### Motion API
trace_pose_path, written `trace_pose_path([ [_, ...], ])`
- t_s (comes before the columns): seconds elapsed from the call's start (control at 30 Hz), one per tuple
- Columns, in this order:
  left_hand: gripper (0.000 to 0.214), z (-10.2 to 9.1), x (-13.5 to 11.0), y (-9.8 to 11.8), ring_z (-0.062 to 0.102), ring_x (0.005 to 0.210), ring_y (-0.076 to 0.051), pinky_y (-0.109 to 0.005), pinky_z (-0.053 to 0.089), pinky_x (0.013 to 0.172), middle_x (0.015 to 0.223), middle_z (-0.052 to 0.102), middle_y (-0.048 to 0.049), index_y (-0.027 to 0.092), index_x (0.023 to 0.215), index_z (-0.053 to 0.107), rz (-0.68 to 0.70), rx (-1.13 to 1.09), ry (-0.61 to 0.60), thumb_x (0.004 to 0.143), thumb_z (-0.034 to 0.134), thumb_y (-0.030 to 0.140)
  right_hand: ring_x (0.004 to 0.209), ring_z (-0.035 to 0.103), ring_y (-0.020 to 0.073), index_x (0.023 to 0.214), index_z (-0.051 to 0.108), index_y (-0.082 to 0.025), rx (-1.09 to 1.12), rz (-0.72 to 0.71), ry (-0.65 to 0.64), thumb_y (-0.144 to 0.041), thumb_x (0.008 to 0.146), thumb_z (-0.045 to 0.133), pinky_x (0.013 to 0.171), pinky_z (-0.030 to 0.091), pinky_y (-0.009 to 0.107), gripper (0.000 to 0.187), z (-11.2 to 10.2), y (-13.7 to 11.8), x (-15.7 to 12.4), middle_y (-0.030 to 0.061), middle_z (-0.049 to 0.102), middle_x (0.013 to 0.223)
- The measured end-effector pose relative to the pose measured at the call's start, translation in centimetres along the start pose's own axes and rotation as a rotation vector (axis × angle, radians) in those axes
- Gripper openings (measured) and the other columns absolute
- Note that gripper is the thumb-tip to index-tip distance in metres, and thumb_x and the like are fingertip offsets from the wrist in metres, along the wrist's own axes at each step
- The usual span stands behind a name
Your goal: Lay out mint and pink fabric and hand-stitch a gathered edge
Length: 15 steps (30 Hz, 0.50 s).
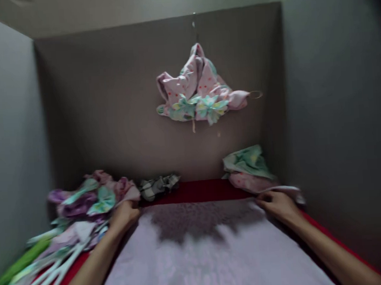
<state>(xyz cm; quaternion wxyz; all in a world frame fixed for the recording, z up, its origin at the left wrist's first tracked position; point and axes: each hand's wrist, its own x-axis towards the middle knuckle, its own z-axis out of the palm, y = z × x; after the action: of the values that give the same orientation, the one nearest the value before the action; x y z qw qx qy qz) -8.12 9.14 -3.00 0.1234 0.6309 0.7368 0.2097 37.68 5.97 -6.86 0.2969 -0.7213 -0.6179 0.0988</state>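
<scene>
A pale lilac sheet [204, 262], which looks like cloth, is spread flat in front of me, with a dark, ragged-edged patch along its far end. My left hand [126, 213] is closed at its far left corner, fingers curled and partly hidden. At the far right corner my right hand [276, 205] pinches the edge between thumb and fingers. Close beside the left hand lies a heap of pink, purple and mint fabric pieces [84, 198]. Just behind the right hand sits a folded mint and pink cloth [248, 169].
Grey panels [94, 105] enclose the red-covered table [200, 191] at the back and sides. A pink dotted garment with mint flowers [203, 88] hangs on the back panel. White hangers [56, 269] and a green item [22, 262] lie left; a plaid cloth [157, 186] lies behind.
</scene>
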Motion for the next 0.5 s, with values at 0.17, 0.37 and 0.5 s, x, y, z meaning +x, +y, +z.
trace_pose_path([
  [0.17,0.016,0.5,0.3,-0.2,0.057,0.076,-0.031,-0.034,0.039,0.061,0.073,0.062,-0.0105,0.018,0.066,0.062,0.020,0.091,-0.018,0.064,0.047,0.024,0.072,0.058,0.0134,0.079,0.060,-0.011,-0.052,0.028,-0.079,-0.030,0.082,0.056,0.071,0.047,0.031,0.020,-0.5,0.2,0.1,0.0006,0.061,0.076],
  [0.37,0.027,1.3,0.1,-1.5,0.056,0.088,-0.030,-0.035,0.041,0.073,0.090,0.063,-0.0102,0.020,0.081,0.061,0.118,0.173,0.036,0.076,0.040,0.036,0.081,0.057,0.0153,0.086,0.059,-0.011,-0.089,0.050,-0.093,-0.031,0.084,0.053,0.076,0.047,0.034,0.021,-0.5,-0.5,0.0,0.0028,0.060,0.086],
  [0.5,0.028,1.5,0.2,-1.8,0.056,0.090,-0.029,-0.035,0.041,0.075,0.094,0.063,-0.0101,0.020,0.082,0.061,0.117,0.185,0.033,0.077,0.039,0.036,0.089,0.056,0.0175,0.095,0.058,-0.013,-0.112,0.068,-0.074,-0.031,0.085,0.053,0.079,0.046,0.037,0.021,-0.3,-0.8,0.4,0.0043,0.059,0.095],
])
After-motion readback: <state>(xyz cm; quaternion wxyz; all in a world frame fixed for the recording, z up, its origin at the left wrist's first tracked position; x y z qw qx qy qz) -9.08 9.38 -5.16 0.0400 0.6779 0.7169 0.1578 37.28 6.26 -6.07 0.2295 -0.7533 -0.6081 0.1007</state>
